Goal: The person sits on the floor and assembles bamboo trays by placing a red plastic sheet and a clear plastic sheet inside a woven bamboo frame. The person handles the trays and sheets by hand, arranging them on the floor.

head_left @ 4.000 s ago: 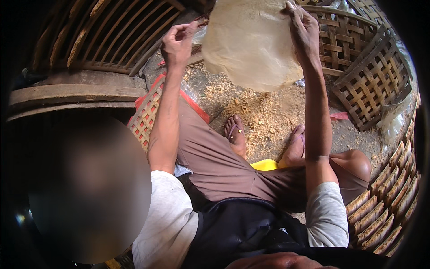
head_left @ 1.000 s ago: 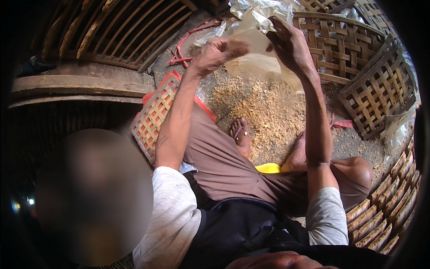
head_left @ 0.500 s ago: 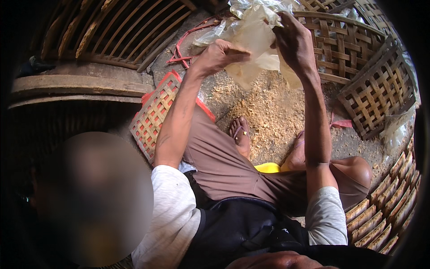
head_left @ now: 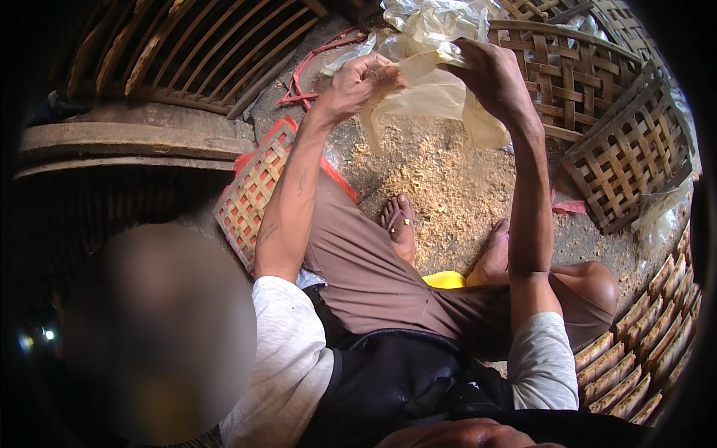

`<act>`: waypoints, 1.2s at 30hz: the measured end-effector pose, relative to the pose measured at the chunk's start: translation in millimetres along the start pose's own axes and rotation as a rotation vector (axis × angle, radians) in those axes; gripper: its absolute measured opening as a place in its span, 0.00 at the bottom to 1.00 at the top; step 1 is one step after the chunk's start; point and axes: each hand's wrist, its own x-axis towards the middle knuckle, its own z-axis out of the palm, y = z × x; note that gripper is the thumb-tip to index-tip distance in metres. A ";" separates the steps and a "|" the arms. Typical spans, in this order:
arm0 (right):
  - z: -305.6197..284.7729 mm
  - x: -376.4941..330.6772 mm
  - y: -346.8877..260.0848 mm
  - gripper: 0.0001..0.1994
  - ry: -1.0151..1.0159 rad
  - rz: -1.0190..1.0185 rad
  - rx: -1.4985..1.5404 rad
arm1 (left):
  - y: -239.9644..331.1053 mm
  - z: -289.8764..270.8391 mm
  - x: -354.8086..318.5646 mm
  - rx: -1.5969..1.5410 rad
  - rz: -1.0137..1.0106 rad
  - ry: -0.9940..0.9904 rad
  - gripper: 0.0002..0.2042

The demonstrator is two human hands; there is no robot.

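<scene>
Both my arms reach forward and up. My left hand [head_left: 357, 84] pinches one edge of a thin, crumpled, yellowish plastic bag [head_left: 429, 93]. My right hand [head_left: 489, 75] grips the bag's other edge, so the bag hangs between the two hands. Below the bag lies a spread of pale sawdust [head_left: 441, 187] on the ground, beside my sandalled feet [head_left: 399, 224].
Woven bamboo baskets [head_left: 631, 153] stand at the right and upper right, another flat one with red trim [head_left: 254, 194] lies at the left by my knee. More crumpled clear plastic [head_left: 426, 19] lies behind the bag. A yellow object [head_left: 444, 280] sits under my leg.
Four seconds ago the bag was held up wide and spread open; now it is gathered and crumpled, with both hands lower and closer together.
</scene>
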 end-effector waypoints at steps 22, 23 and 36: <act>-3.9 0.6 -10.5 0.18 0.066 0.125 0.027 | -2.4 2.0 -0.1 0.072 -0.038 -0.004 0.15; -2.5 0.7 -11.4 0.17 0.089 0.130 0.060 | -9.0 -2.1 -0.3 0.094 -0.013 -0.005 0.14; -11.4 -3.7 -4.2 0.44 0.280 0.069 -0.384 | -6.5 0.0 0.7 0.281 0.073 -0.026 0.11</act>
